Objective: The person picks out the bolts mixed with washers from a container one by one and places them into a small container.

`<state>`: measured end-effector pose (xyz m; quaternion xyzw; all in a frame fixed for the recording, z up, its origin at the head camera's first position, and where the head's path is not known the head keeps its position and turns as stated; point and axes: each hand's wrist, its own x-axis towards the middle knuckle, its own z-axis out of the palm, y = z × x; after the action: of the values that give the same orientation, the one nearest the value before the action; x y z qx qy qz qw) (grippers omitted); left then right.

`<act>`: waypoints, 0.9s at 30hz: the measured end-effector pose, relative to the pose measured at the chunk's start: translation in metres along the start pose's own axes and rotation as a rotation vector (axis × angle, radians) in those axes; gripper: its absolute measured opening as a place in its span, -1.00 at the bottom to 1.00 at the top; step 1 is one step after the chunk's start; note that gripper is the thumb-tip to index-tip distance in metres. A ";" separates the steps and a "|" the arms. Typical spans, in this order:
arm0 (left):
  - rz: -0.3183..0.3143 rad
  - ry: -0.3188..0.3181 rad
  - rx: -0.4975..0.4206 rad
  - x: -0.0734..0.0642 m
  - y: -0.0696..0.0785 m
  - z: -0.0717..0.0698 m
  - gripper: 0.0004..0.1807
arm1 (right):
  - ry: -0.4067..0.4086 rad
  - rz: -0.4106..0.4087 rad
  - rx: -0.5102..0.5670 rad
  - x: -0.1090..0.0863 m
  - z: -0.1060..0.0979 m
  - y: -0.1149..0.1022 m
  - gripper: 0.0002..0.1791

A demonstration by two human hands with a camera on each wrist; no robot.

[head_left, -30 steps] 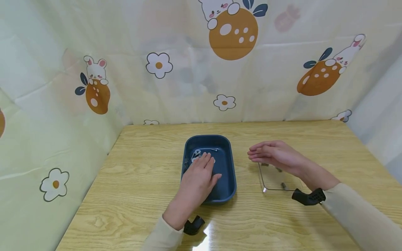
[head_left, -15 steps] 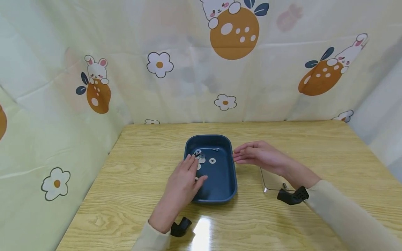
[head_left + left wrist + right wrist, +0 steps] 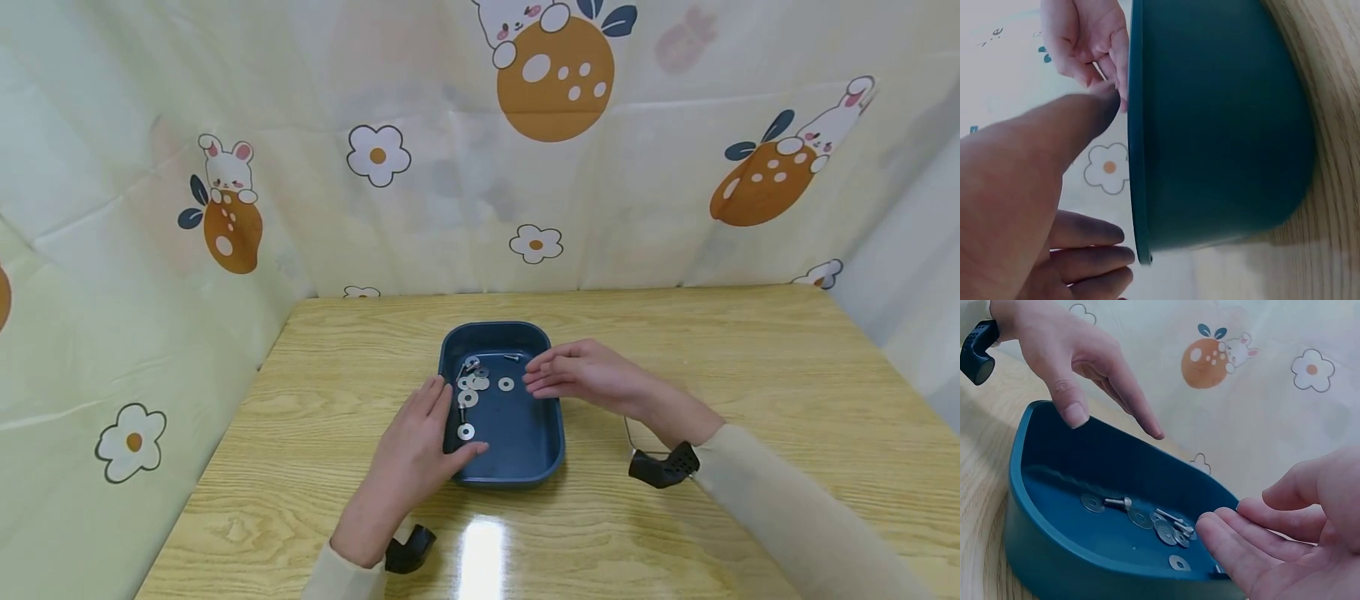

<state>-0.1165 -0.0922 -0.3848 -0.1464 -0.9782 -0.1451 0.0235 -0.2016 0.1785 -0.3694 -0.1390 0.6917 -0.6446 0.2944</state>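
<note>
A dark blue plastic bin [image 3: 510, 482] stands on the wooden table. Flat metal washers [image 3: 468, 398] and several screws [image 3: 1124, 502] lie inside it, mostly toward its left side; one screw sits near the back. My left hand [image 3: 415, 446] is over the bin's left edge, fingers straight, thumb reaching across the near left corner. Over the right rim hovers my right hand [image 3: 588, 379], its loosely extended fingers pointing left into the bin. Neither hand holds anything. In the right wrist view the right fingertips overlap the bin's rim.
A clear plate [image 3: 643, 440] with a thin visible edge lies right of the bin, mostly hidden under the right forearm. Black wrist cameras [image 3: 663, 467] are worn on both wrists. A patterned curtain [image 3: 442, 208] hangs behind the table [image 3: 300, 500].
My left hand has drawn back leftward from over the bin's middle, uncovering the washers. My right hand has moved left from above the clear plate to the bin's right rim.
</note>
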 end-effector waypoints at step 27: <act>-0.062 -0.101 -0.064 -0.010 -0.013 -0.001 0.31 | -0.066 0.072 -0.001 0.042 0.047 0.009 -0.55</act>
<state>-0.1106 -0.1076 -0.3884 -0.1240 -0.9771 -0.1692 -0.0350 -0.2050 0.1177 -0.3874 -0.1354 0.6867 -0.6282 0.3399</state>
